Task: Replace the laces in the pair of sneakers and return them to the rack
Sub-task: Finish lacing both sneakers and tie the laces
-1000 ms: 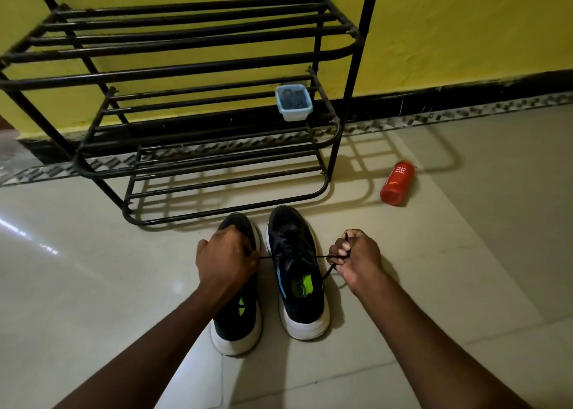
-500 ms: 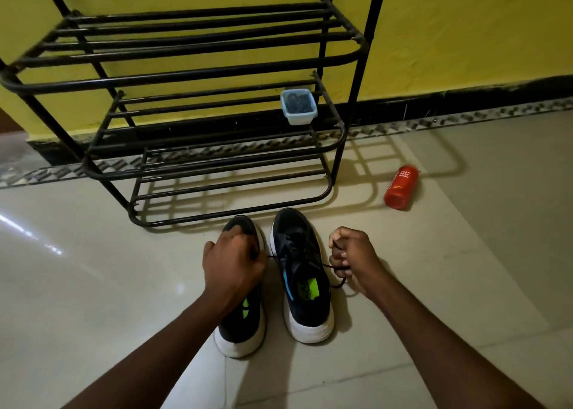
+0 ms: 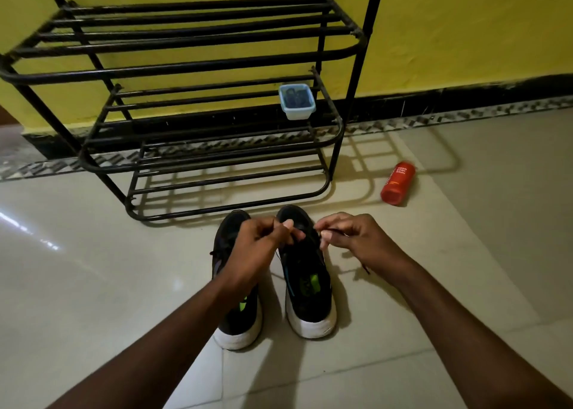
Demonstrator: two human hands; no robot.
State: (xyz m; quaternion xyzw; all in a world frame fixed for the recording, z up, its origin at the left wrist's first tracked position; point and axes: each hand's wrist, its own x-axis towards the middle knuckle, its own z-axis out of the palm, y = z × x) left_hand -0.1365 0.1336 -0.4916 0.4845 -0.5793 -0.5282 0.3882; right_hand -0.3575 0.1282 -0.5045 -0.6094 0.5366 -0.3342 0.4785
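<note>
We see two bare hands, both busy just in front of the rack [image 3: 198, 67]. The left hand [image 3: 259, 249] has its fingers curled, and thumb and fingertips pinch a thin black lace [image 3: 338, 230]. The right hand [image 3: 356, 241] is curled too and pinches the same lace between thumb and forefinger. A short stretch of lace shows beside its fingertips. One loose end trails out from under the right wrist on the side away from the rack.

Under the hands we count two sneakers, black with white soles and a green mark inside each. They stand side by side on the floor [image 3: 93, 269], toes pointing at the rack's bottom tier and just short of it. The left sneaker [image 3: 240, 322] is partly covered by the left forearm. The right sneaker [image 3: 305, 287] sits in line with the rack's right end, and both hands meet over its front half.

The one rack is black metal, and we count three barred tiers in view. It stands against the yellow wall [image 3: 465, 21]. One small pale blue container [image 3: 297, 102] with dark contents sits on the middle tier at its right end. One red bottle [image 3: 397, 183] lies on its side on the floor, to the right of the rack and near its right post.
</note>
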